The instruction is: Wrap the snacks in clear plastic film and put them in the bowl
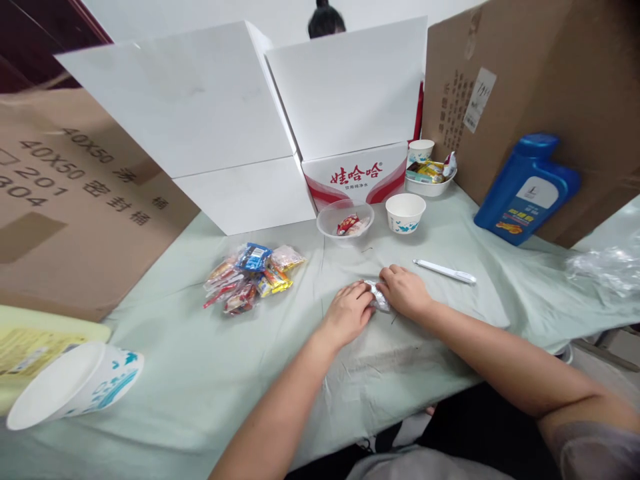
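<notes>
two grips, left hand and right hand, clamp a small silvery foil packet on the pale green counter; judged mid-handling, the next move needs a firm opposed pinch.

Table, pale green cloth. Centre left: heap of snack packets. Centre: clear bowl, paper bowl, white pen, small silver packet. Upper centre: white carton. Right: blue jug. Lower left: tipped paper cup.

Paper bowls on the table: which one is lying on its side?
The near-left paper bowl, mouth facing sideways; the centre bowl and far bowl stand upright.
</notes>
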Demonstrator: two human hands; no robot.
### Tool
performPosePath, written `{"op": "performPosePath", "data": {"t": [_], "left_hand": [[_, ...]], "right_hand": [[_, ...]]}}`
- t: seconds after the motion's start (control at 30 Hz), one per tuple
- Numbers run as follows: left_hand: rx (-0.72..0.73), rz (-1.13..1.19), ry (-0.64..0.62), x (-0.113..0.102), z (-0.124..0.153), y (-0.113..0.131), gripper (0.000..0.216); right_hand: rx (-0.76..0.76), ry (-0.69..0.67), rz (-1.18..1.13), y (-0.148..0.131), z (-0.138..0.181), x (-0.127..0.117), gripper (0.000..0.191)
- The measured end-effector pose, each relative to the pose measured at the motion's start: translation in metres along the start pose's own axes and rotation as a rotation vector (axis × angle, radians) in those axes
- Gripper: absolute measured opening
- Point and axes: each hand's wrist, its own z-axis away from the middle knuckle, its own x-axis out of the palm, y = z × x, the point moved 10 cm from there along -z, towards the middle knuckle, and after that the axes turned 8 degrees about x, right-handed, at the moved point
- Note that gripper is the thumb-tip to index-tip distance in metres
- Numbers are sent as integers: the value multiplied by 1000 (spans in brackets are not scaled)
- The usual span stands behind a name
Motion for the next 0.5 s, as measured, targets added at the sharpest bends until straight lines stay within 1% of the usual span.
{"op": "performPosePath", "data": {"t": [0.07, 0.1, 0.13, 0.2, 0.23, 0.3, 0.33, 0.4, 0.5], "left_hand": [[14, 24, -17, 2, 0, -1, 24], [18, 44, -12, 1, 0, -1, 25], [17, 67, -1, -1, 1, -3, 26], [15, 113, 15, -5, 2, -7, 28], [19, 138, 12, -7, 2, -10, 28], [26, 183, -9, -12, 4, -16, 27], [24, 197, -25, -14, 5, -20, 27], [14, 200, -56, -20, 8, -28, 31], [3, 156, -101, -25, 13, -37, 32]], "right_hand": [[-70, 112, -6, -4, 3, -13, 15], [-142, 156, -48, -10, 6, -19, 16], [-231, 171, -110, -18, 11, -21, 18], [-390, 117, -244, -34, 22, -19, 21], [-433, 65, -286, -39, 26, -14, 23], [-447, -24, -297, -44, 29, -3, 23], [-438, -47, -280, -45, 30, 2, 22], [-447, -61, -238, -46, 31, 7, 19], [-496, -43, -174, -51, 38, 11, 22]]}}
